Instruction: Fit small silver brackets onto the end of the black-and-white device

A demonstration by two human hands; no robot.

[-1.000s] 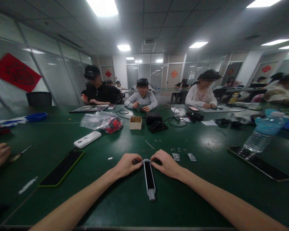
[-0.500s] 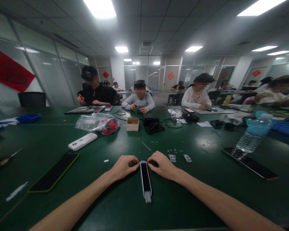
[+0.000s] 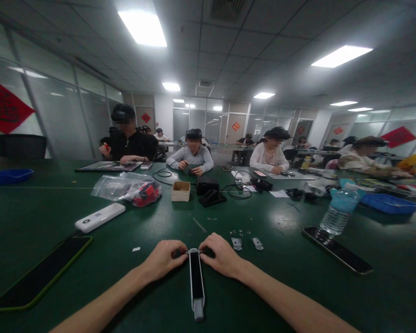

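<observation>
A narrow device with a black face and a light grey frame (image 3: 196,277) lies on the green table between my forearms, its grey end towards me. At its far end, my left hand (image 3: 166,256) pinches the left side with thumb and fingertips. Opposite it, my right hand (image 3: 220,254) pinches the right side in the same way. Whatever small parts sit between the fingertips are too tiny to make out. Just beyond my right hand lie two metal brackets, one nearer (image 3: 236,243) and one farther right (image 3: 257,243), with several tiny pieces (image 3: 241,232) behind them.
A green-edged phone (image 3: 41,273) and white power bank (image 3: 100,217) lie left. Ahead are a bagged red item (image 3: 147,193), small box (image 3: 180,191) and black stand (image 3: 211,196). A dark phone (image 3: 336,249) and water bottle (image 3: 339,210) stand right. People sit across the table (image 3: 125,231).
The head view has tilted up and turned slightly, so the table things appear lower and farther left. Both hands keep their pinch at the device's far end.
</observation>
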